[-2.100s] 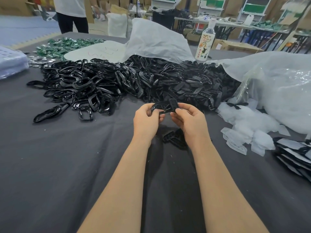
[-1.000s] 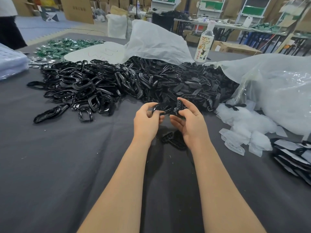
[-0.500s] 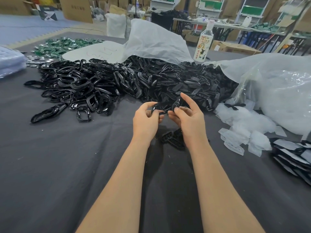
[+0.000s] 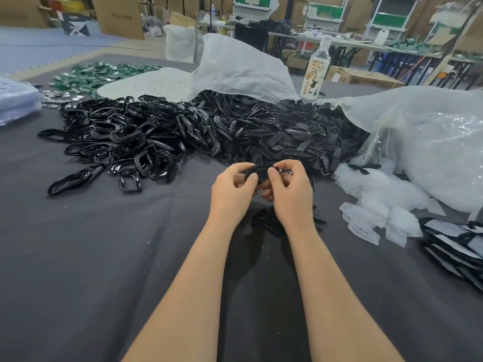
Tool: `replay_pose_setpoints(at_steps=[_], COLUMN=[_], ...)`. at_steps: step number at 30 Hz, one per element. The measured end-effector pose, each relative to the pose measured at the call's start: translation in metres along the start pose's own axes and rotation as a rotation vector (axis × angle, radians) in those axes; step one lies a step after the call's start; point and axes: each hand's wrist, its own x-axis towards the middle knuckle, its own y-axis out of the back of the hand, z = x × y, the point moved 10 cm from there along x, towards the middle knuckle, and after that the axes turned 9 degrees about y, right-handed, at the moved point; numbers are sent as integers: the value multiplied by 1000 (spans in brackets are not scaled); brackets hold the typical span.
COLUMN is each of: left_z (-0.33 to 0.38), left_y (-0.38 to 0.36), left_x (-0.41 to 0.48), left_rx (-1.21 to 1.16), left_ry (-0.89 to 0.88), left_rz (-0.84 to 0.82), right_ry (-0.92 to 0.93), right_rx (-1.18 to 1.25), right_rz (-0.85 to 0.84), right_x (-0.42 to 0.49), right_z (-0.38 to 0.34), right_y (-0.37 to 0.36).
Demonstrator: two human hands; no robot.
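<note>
Two hands: the left hand point(image 4: 230, 194) and the right hand point(image 4: 290, 192) are meeting above the counter point(image 4: 104, 257), backs toward the camera
Left fingers: the fingers point(image 4: 249, 178) are curling round the left end of a black plastic piece point(image 4: 258, 169), with the thumb pressing on its near side
Right fingers: they are clenching on the right end of the same piece, the thumb sitting just beside the left thumb
Black plastic piece: it is hanging in the air between both hands, clear of the counter; the fingers are hiding most of it, so I cannot tell its exact shape
Under the hands: a few loose black parts point(image 4: 266, 218) are lying on the grey cloth, partly covered by the right wrist
Heap: a wide pile of black parts point(image 4: 183, 131) is spreading across the counter behind the hands, glossy loops to the left and flat matte pieces to the right
Right side: a clear plastic bag point(image 4: 431, 142) is slumping beside the pile, with small clear pouches point(image 4: 379, 205) scattered in front of it and a stack of filled pouches point(image 4: 454, 246) near the edge
Far back: a white sheet point(image 4: 240, 66) is draping over the pile's rear, a bottle point(image 4: 315, 74) is standing upright just beside it, and green packets point(image 4: 99, 74) are lying at the far left
</note>
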Motion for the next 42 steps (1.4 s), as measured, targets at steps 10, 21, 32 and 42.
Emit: replay_pose_setpoints(at_steps=[10, 21, 32, 42], left_z=[3, 3, -7, -11], left_y=[5, 7, 16, 20], left_x=[-2, -3, 4, 6], left_rx=[-6, -15, -58, -226], left_ry=[-30, -30, 13, 46], left_rz=[34, 43, 114, 117], right_ry=[30, -112, -28, -240], right_rx=[-245, -19, -387, -903], right_rz=[69, 32, 100, -48], right_x=[2, 4, 9, 5], right_z=[2, 17, 4, 25], right_y=[13, 7, 33, 50])
